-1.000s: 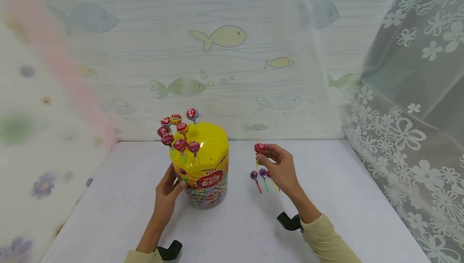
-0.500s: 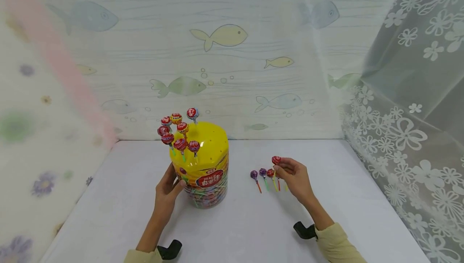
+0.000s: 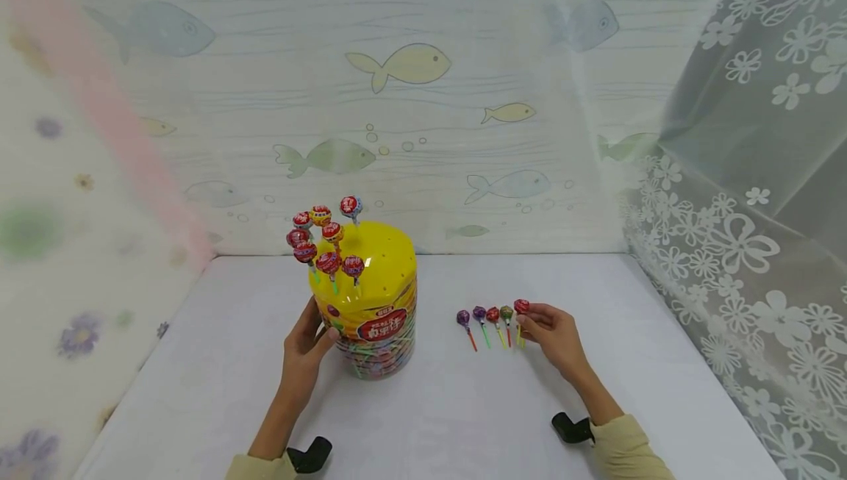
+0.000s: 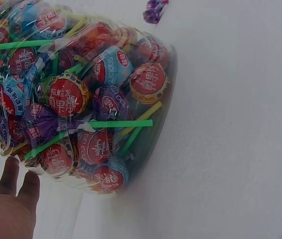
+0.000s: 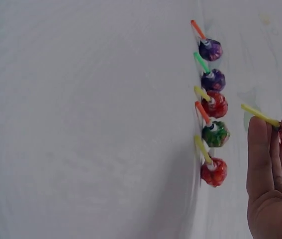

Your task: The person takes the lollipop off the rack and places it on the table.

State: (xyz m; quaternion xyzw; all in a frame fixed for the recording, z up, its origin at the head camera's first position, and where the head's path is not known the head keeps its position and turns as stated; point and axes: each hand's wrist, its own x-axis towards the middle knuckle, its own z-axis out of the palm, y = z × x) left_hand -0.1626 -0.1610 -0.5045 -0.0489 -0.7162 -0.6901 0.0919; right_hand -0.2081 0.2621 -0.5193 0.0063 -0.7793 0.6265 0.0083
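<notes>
A clear lollipop jar [image 3: 373, 333] with a yellow lid [image 3: 380, 267] stands mid-table, and several wrapped lollipops [image 3: 324, 234] are stuck upright in the lid's left side. My left hand [image 3: 317, 329] grips the jar's left side, thumb in front. The left wrist view shows the jar [image 4: 81, 99] packed with lollipops, my fingers [image 4: 11, 194] beside it. Right of the jar, a row of lollipops [image 3: 486, 316] lies on the table. My right hand [image 3: 529, 312] pinches a red lollipop [image 3: 521, 306] at the row's right end. In the right wrist view, its yellow stick [image 5: 260, 115] passes between my fingers [image 5: 257, 149], beside the row [image 5: 214, 104].
The white table [image 3: 430, 421] is boxed in by a fish-patterned back wall [image 3: 423, 98], a flowered wall on the left [image 3: 59, 245] and a lace curtain [image 3: 748, 230] on the right. Black wrist mounts [image 3: 309, 455] show near the front edge.
My right hand has carried the red lollipop from up near the jar down and to the right, to the right end of the row. The left hand and jar have stayed still.
</notes>
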